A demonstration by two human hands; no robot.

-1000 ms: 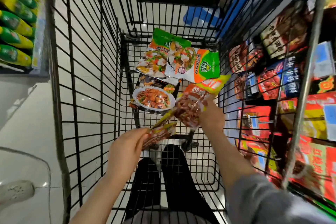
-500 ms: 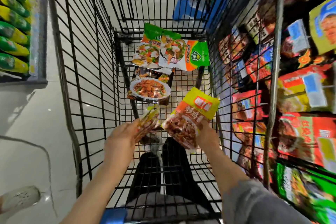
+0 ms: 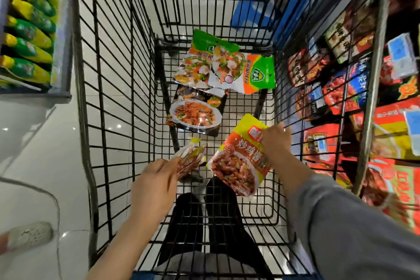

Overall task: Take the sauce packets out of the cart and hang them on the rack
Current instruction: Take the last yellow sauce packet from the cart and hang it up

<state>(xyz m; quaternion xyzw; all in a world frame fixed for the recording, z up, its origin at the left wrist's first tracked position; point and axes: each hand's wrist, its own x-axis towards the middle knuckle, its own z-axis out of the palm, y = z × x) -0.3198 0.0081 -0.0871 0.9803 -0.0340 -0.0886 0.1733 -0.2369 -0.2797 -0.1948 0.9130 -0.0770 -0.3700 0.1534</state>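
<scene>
I look down into a black wire cart. My right hand grips the yellow top edge of an orange sauce packet, which hangs face up above the cart floor. My left hand pinches a second, edge-on sauce packet just left of it. Three more packets lie on the cart bottom: a dark one with a plate picture and two green-and-orange ones overlapping at the far end. The rack of hanging packets stands to the right, beyond the cart's side wall.
A shelf of green and yellow bags is at the upper left. White floor tiles lie left of the cart, with a pale shoe at the lower left. My dark trousers show through the cart bottom.
My right hand has shifted its grip to the packet's yellow top, and the packet now hangs face up, lower and nearer. My left hand still holds its packet, slightly raised.
</scene>
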